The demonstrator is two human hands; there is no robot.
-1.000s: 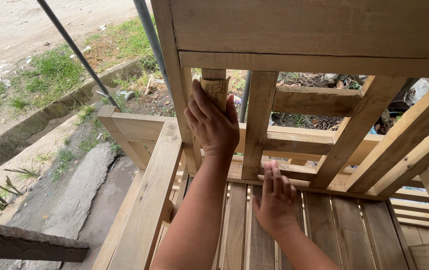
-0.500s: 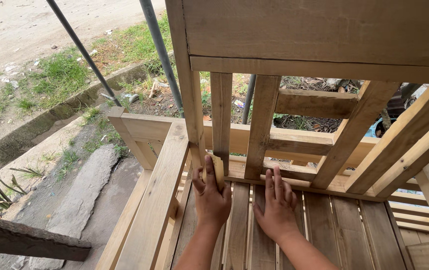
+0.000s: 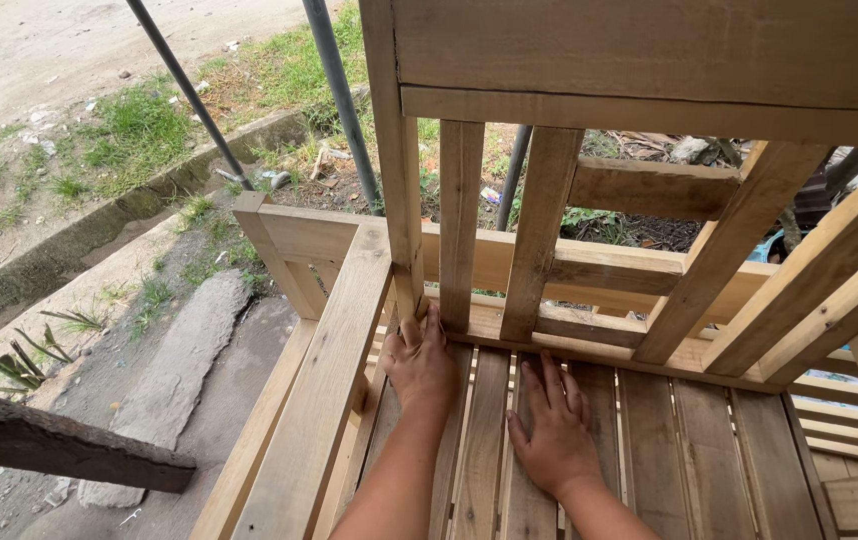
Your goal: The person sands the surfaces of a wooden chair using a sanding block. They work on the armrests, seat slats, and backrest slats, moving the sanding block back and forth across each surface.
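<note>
A person's two bare hands work inside an unfinished chair frame of pale, raw wood, seen from above. The left hand (image 3: 419, 362) sits at the foot of the corner post (image 3: 404, 190), its fingers (image 3: 433, 322) curled around the base of the post where it meets the slatted seat (image 3: 684, 440). The right hand (image 3: 552, 432) lies flat on the seat slats just beside it, fingers (image 3: 549, 378) spread and loose, gripping nothing.

The post stands upright, its long axis running straight up from the left hand to the top rail (image 3: 649, 60) of the backrest. Just to its right stand two more upright slats, the first slat (image 3: 459, 225) and the second slat (image 3: 542, 230), both rising from the rear seat rail directly ahead of the fingertips. The left hand is the nearer of the two to the post and touches it; the right hand stays apart from all the uprights, pressing only on the seat.

The armrest (image 3: 324, 370) runs along the left of the left forearm. Beyond the frame lie a concrete kerb (image 3: 99, 225), patches of grass (image 3: 134, 125) and two slanting metal poles (image 3: 344, 100).
</note>
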